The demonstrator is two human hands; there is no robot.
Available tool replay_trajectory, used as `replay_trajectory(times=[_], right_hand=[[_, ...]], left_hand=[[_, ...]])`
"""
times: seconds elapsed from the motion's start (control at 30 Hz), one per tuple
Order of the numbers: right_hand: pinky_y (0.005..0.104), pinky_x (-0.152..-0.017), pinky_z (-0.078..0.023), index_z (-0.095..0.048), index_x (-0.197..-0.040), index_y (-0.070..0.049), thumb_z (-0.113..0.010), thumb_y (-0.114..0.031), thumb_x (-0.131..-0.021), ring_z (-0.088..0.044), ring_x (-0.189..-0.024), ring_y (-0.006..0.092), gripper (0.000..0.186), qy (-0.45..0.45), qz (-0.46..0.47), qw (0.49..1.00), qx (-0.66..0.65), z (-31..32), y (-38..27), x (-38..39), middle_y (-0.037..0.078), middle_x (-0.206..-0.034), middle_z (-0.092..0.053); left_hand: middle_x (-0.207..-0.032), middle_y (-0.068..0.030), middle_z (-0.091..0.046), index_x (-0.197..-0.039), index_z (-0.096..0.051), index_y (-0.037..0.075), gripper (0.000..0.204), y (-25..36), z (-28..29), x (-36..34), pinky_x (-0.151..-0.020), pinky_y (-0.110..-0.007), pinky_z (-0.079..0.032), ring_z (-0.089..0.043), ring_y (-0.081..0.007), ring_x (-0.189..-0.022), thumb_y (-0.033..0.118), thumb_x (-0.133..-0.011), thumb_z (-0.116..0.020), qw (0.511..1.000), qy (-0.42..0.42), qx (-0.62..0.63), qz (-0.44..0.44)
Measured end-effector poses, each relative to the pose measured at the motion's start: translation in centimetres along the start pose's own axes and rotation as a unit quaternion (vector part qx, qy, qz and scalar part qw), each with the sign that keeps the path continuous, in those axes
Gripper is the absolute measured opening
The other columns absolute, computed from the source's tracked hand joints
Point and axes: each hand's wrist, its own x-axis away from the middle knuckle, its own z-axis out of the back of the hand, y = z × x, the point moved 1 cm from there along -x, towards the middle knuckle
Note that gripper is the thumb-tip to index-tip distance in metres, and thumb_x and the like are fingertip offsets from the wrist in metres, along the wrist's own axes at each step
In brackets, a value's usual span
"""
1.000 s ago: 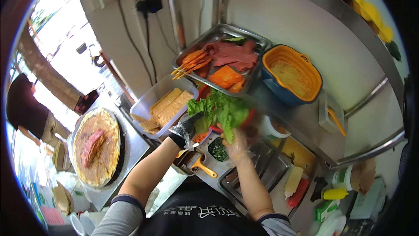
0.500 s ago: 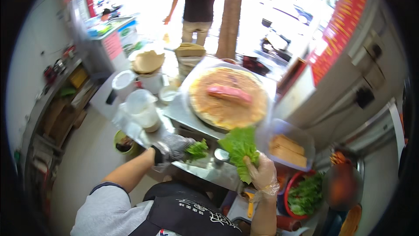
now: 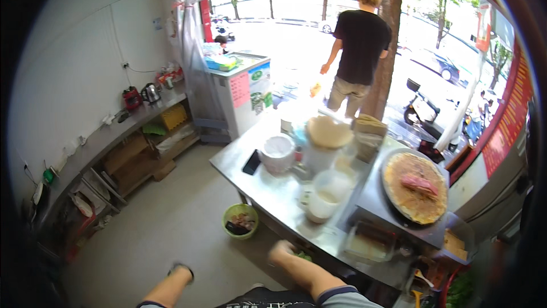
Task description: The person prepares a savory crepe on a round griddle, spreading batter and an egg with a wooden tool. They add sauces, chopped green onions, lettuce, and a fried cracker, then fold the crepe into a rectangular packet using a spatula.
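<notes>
My right hand [image 3: 281, 253] is low at the table's front edge, bent down and smeared by motion, its fingers hidden. Beside that wrist shows a small bit of green leaf [image 3: 303, 255]; whether the hand holds it I cannot tell. Out over the floor, my left hand [image 3: 183, 272] is hardly visible past a dark cuff, and its fingers do not show. A round browned pancake [image 3: 407, 204] lies on the griddle at the right, with a pink strip of meat [image 3: 420, 185] on top. Neither hand touches it.
The steel table [image 3: 239, 172] holds a phone [image 3: 251, 161], a white tub [image 3: 278, 154], a clear pitcher [image 3: 325, 197] and a shallow container [image 3: 370, 242]. A green bin [image 3: 240, 221] with scraps stands on the floor. A person [image 3: 362, 52] is outside.
The view has swung left, so the table and griddle now sit further right. Both hands have come away from the griddle front; the large lettuce leaf no longer shows in full.
</notes>
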Motion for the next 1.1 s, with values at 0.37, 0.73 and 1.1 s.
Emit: replay_trajectory(times=[0.37, 0.73, 1.1], right_hand=[[0.0385, -0.090, -0.051, -0.064, -0.114, -0.008, -0.062, -0.020, -0.093, -0.063, -0.095, 0.0228, 0.024, 0.167, 0.378, 0.441, -0.796, 16.8, 1.7, 10.3, 0.007, -0.107, -0.066], [0.0323, -0.078, -0.051, -0.064, -0.119, -0.006, -0.053, -0.023, -0.098, -0.063, -0.085, 0.0181, 0.029, 0.208, 0.023, 0.666, -0.716, 4.3, 1.1, 11.3, 0.010, -0.105, -0.069], [0.0316, -0.091, -0.049, -0.067, -0.111, -0.002, -0.059, -0.002, -0.090, -0.064, -0.101, 0.0160, 0.022, 0.483, 0.027, 0.309, -0.819, -3.9, 2.5, 20.6, 0.005, -0.107, -0.070]], left_hand=[[-0.109, -0.0112, -0.067, -0.117, -0.062, 0.005, 0.032, -5.3, 19.9, 3.9, -0.089, -0.044, -0.053, -0.065, -0.0279, -0.096, 0.025, -0.091, -0.064, 0.384, -0.080, 0.845, -0.363], [-0.130, -0.0126, -0.059, -0.136, -0.048, 0.001, 0.054, 9.6, 12.6, -5.2, -0.100, -0.040, -0.049, -0.060, -0.0267, -0.115, 0.006, -0.087, -0.070, 0.393, -0.258, 0.857, -0.212], [-0.125, -0.0119, -0.061, -0.133, -0.050, 0.001, 0.043, 29.7, 16.6, -2.0, -0.095, -0.036, -0.053, -0.062, -0.0229, -0.111, 0.009, -0.093, -0.063, 0.391, -0.329, 0.829, -0.226]])
